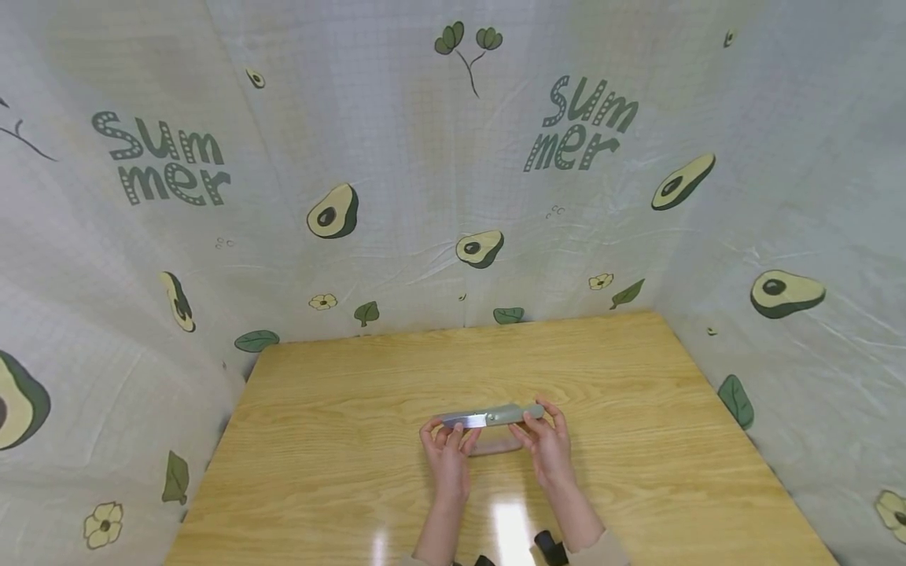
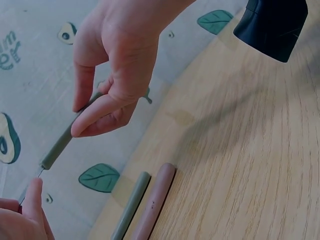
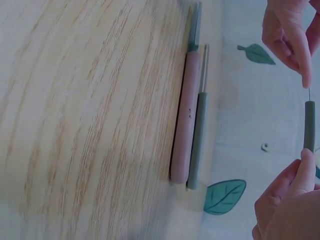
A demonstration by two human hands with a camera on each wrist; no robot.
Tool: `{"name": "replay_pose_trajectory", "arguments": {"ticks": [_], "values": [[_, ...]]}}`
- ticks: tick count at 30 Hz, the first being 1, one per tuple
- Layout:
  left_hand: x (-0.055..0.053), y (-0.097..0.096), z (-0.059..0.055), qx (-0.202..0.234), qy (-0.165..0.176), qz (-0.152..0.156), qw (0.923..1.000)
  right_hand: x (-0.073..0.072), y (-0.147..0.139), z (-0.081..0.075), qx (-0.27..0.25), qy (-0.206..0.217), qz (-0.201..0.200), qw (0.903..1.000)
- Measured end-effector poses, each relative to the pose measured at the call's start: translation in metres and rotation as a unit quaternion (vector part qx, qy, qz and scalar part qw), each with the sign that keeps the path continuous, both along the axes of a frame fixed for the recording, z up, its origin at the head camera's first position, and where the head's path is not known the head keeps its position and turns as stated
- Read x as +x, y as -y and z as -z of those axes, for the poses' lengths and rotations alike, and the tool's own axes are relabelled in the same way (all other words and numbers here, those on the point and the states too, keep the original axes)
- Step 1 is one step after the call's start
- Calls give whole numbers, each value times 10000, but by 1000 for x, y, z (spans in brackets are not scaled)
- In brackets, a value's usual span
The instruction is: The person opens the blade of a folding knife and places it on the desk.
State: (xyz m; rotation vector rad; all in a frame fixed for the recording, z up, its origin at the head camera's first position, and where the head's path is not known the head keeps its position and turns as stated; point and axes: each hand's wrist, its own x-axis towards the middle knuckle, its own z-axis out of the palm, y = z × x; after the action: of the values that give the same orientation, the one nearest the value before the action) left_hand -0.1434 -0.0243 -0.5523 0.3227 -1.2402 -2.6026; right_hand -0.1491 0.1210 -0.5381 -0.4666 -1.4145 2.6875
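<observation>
A folding-style knife with a pale green handle point(image 1: 504, 415) and a shiny blade point(image 1: 463, 420) is held level above the table, blade to the left. My left hand point(image 1: 447, 457) pinches the blade near its tip end between thumb and fingers. At the other end, my right hand point(image 1: 552, 450) grips the handle's end with thumb and fingertips. Below the hands, a pink-handled tool point(image 3: 185, 120) lies on the table beside a thinner green-handled tool point(image 3: 198, 142). Both show narrow metal ends in the right wrist view; their exact kind is unclear.
The wooden table point(image 1: 340, 440) is bounded at the back and sides by a pale curtain point(image 1: 403, 157) printed with avocados and leaves. Black devices point(image 1: 550, 548) sit by the wrists, one also large in the left wrist view.
</observation>
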Motion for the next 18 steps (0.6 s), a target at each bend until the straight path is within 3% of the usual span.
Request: {"name": "replay_pose_trajectory", "arguments": {"ticks": [5, 10, 14, 18], "values": [[1, 3, 3, -22, 79, -314, 9995, 1, -4, 2, 569, -94, -236, 9981], [1, 5, 4, -145, 164, -543, 9983, -2, -8, 4, 1006, 62, -209, 9947], [5, 10, 5, -405, 246, -415, 9980, -3, -14, 5, 1167, 286, -192, 9926], [12, 16, 3, -683, 258, -42, 9973, 1, -22, 5, 1519, 427, -405, 9866]]}}
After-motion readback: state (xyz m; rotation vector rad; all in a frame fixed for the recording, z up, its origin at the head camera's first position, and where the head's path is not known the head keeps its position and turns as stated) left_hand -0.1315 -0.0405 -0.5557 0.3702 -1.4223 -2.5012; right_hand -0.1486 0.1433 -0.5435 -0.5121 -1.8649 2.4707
